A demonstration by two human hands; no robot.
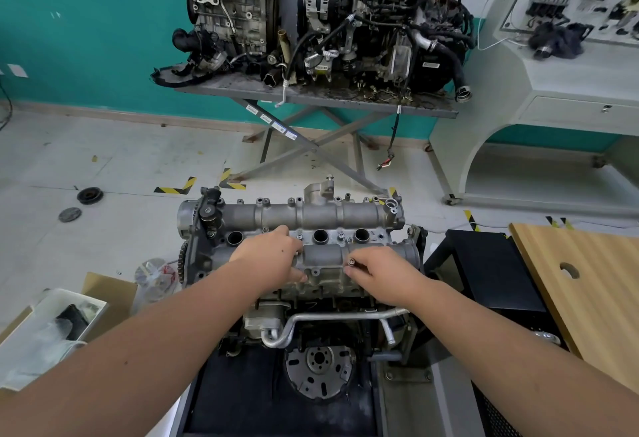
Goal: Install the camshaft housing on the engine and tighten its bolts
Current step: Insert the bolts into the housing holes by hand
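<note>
1. Here, the right hand (375,272) is pinching a bolt (351,261) in its fingers, just above the camshaft housing (321,256) sitting on the engine (311,301).
2. The left hand (268,256) is resting on the housing, fingers curled over it.
3. Starting the bolt tilted is risking cross-threading; a loose pinch is risking dropping it.

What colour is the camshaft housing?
Dull grey bare metal: housing, clearest in the head view.
</note>
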